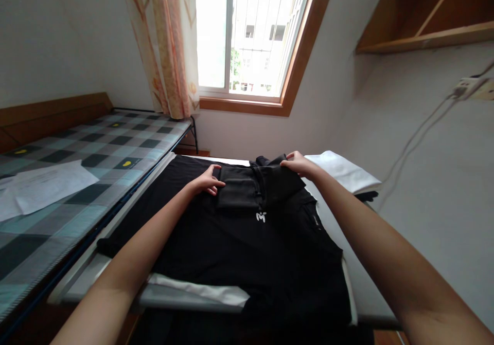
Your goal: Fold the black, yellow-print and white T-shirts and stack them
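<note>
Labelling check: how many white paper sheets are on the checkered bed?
2. A larger sheet lies mid-bed, overlapping a second sheet at the picture's left edge. More may be hidden beneath or out of frame.

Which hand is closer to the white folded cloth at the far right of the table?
Right. The right hand grips the black garment just left of the white folded cloth; the left hand rests farther left, on the folded part's left edge.
</note>
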The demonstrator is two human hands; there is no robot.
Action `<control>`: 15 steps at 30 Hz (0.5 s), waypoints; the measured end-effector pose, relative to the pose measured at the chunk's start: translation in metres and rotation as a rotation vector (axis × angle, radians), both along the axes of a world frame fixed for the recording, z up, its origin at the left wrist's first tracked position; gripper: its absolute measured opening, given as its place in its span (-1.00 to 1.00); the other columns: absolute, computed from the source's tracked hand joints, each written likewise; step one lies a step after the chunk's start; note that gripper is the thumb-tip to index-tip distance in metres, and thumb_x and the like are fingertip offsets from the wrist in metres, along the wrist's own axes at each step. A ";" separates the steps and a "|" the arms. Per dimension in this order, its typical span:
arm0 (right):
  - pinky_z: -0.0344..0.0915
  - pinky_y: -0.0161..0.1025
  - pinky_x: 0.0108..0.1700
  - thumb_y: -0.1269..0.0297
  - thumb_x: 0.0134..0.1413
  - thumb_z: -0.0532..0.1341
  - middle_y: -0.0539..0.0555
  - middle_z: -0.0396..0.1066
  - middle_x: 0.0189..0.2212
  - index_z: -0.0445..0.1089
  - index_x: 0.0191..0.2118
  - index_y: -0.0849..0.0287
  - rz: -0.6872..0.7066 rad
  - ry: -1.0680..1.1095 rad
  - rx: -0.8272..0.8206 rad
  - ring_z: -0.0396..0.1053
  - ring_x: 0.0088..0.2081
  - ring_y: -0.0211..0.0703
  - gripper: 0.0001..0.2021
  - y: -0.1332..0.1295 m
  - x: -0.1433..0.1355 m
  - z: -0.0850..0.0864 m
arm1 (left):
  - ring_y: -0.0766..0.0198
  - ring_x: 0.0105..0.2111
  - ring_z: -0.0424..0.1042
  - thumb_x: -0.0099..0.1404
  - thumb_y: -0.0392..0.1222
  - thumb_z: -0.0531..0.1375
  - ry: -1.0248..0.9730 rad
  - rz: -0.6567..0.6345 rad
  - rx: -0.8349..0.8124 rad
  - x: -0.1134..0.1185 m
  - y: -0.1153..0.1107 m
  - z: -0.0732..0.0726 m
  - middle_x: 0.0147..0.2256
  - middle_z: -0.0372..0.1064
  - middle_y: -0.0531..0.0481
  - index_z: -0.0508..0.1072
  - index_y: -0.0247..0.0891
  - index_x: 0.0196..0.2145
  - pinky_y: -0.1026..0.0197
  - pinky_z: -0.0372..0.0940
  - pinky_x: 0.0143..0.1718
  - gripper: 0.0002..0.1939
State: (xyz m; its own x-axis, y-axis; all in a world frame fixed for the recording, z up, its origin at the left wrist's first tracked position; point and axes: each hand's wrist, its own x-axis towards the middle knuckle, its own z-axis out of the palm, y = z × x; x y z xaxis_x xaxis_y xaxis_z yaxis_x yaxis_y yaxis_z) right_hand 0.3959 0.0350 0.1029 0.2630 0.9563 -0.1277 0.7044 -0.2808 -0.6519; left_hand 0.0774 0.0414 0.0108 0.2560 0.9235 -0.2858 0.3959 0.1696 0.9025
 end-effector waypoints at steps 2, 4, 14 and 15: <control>0.23 -0.41 -0.51 0.17 0.02 0.33 0.11 0.44 -0.26 0.21 0.12 0.14 0.179 0.044 0.053 0.34 -0.44 -0.27 -0.45 -0.001 -0.024 0.012 | 0.38 -0.59 0.40 0.20 -0.02 0.32 0.010 0.011 0.005 0.002 0.001 -0.001 -0.34 0.31 0.07 0.04 -0.08 0.18 0.25 0.44 -0.50 -0.28; 0.24 -0.43 -0.50 0.09 0.12 0.26 0.07 0.47 -0.30 0.24 0.11 0.11 0.446 0.177 0.079 0.37 -0.46 -0.29 -0.53 -0.004 -0.045 0.013 | 0.37 -0.60 0.40 0.32 0.15 0.14 0.016 0.048 -0.005 0.004 0.002 -0.001 -0.36 0.29 0.06 0.11 -0.12 0.13 0.25 0.43 -0.52 -0.45; 0.31 -0.13 0.06 0.04 0.15 0.23 0.22 0.45 -0.05 0.46 -0.01 0.18 0.482 -0.028 0.346 0.42 -0.03 -0.04 -0.61 -0.010 -0.060 -0.098 | 0.30 -0.53 0.46 0.20 0.22 0.25 0.111 0.086 -0.020 0.007 0.001 0.000 -0.30 0.39 -0.06 0.16 -0.22 0.16 0.25 0.45 -0.49 -0.28; 0.26 -0.10 0.13 0.00 0.15 0.22 0.25 0.39 0.05 0.42 0.07 0.16 0.477 -0.031 0.382 0.36 0.07 0.00 -0.54 -0.011 -0.061 -0.108 | 0.30 -0.53 0.46 0.19 0.21 0.26 0.110 0.089 -0.019 0.007 0.001 0.000 -0.29 0.40 -0.07 0.15 -0.22 0.17 0.25 0.45 -0.48 -0.26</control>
